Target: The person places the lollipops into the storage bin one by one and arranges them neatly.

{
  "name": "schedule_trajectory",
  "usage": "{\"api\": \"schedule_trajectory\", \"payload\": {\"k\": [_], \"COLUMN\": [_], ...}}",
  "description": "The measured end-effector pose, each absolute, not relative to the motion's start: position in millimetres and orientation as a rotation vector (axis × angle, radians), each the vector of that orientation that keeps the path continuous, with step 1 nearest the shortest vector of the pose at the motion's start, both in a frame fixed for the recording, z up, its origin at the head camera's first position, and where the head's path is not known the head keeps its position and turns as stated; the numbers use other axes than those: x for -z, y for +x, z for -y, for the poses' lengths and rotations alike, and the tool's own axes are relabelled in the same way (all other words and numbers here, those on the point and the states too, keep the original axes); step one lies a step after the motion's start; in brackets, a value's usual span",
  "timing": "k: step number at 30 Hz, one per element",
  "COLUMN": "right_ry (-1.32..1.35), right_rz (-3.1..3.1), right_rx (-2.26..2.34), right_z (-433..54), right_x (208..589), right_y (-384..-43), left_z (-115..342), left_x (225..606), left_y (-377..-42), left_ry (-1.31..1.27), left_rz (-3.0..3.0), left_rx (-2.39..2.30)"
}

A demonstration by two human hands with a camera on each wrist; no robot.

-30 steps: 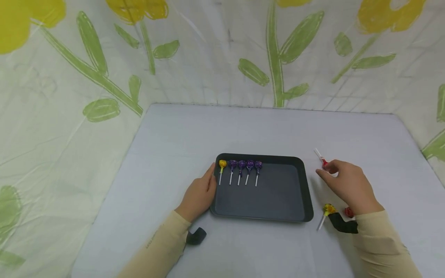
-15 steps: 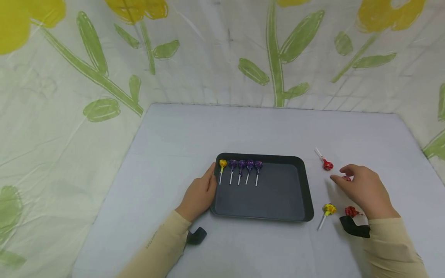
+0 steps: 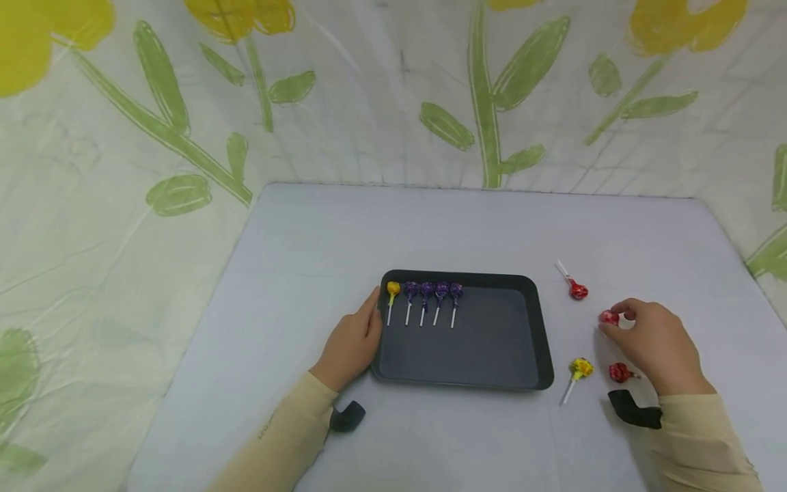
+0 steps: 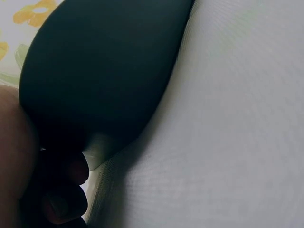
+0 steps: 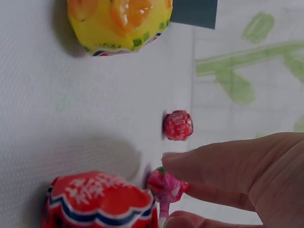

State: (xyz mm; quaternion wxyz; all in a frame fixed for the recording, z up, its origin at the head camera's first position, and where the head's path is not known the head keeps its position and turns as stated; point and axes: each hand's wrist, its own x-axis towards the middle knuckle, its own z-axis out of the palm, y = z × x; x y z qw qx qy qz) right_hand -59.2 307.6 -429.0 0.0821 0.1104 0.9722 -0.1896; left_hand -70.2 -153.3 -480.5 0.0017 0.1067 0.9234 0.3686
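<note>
As the fingers (image 5: 218, 195) of the right hand (image 3: 658, 345) bend round the pink lollipop (image 3: 609, 317), thumb on one side and forefinger on the other, they appear to pinch its wrapped head; whether it rests on the tabletop (image 3: 344, 225) or just above, I cannot tell. Its stick points rightward from the head, in toward the palm, so the long axis lies roughly across the person's front, with the tray (image 3: 492, 355) off the opposite end, to the left. The right hand is plainly the nearer one. Just beyond and left of the fingers lies a red lollipop (image 3: 578, 290), stick aimed away and leftward; closer to the person, a second red one (image 3: 619, 372) lies near the right wrist, with a yellow lollipop (image 3: 581, 369) to its left. Farther left, a row lines the tray's far side: one yellow-headed lollipop (image 3: 393, 289) in the corner, then four purple lollipops (image 3: 427, 290), sticks toward the person. At the tray's left edge, the left hand (image 3: 352, 345) grips, fingers curled under.
</note>
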Motion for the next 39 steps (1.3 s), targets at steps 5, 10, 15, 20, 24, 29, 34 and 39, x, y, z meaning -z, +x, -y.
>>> {"api": "schedule_trajectory", "payload": {"k": [5, 10, 15, 20, 24, 29, 34, 39], "right_ry": [0.328, 0.363, 0.382, 0.384, 0.371, 0.375, 0.369, 0.397], "right_rz": [-2.928, -2.93, -2.932, -2.93, -2.929, -2.931, -2.964, -2.983], "right_rx": [0.575, 0.582, 0.578, 0.588, 0.573, 0.548, 0.545, 0.553], "right_z": [-308, -309, -308, -305, -301, -299, -297, -292], "right_x": [432, 434, 436, 437, 437, 436, 434, 430], "right_y": [-57, -57, -60, -63, -64, -64, -64, -66], "left_z": [153, 152, 152, 152, 152, 152, 153, 154], "left_x": [483, 482, 482, 481, 481, 481, 481, 480], "left_y": [-71, -70, -70, -69, -69, -69, -70, -70], "left_ry": [0.333, 0.33, 0.324, 0.32, 0.322, 0.333, 0.327, 0.315], "left_rz": [-2.905, -2.892, -2.881, -2.881, -2.884, -2.886, -2.882, -2.881], "left_rx": [-1.145, -1.148, -1.151, -1.159, -1.158, -1.159, -1.155, -1.15]}}
